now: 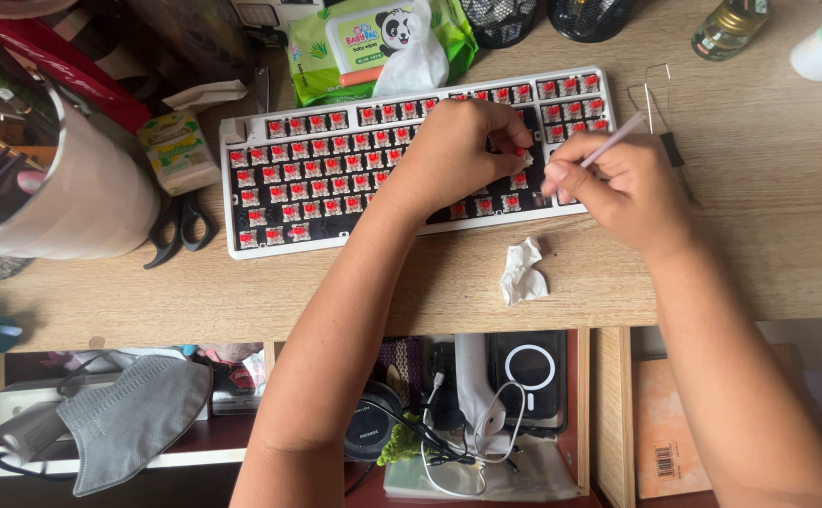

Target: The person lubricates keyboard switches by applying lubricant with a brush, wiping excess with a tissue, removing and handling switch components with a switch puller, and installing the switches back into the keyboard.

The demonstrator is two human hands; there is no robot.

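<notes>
a light wooden worktop (768, 188) carries a keyboard (336, 169) stripped of caps and a crumpled tissue (522, 273). the left hand (458, 150) rests on the switches, its grip unclear. the right hand (618, 183) pinches a thin stick (618, 139).

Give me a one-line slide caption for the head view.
Left hand steadies a keyboard with its keycaps off while the right hand works a thin stick among the red switches.

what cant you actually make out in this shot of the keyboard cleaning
Head view only:
- Tip of the thin stick in the right hand: hidden behind the fingers.
- Switches under the left hand: covered on the keyboard.
- What the left fingertips pinch: too small.
- Glass bottle: cut off by the top edge.
- Crumpled tissue: soiling unreadable.
</notes>
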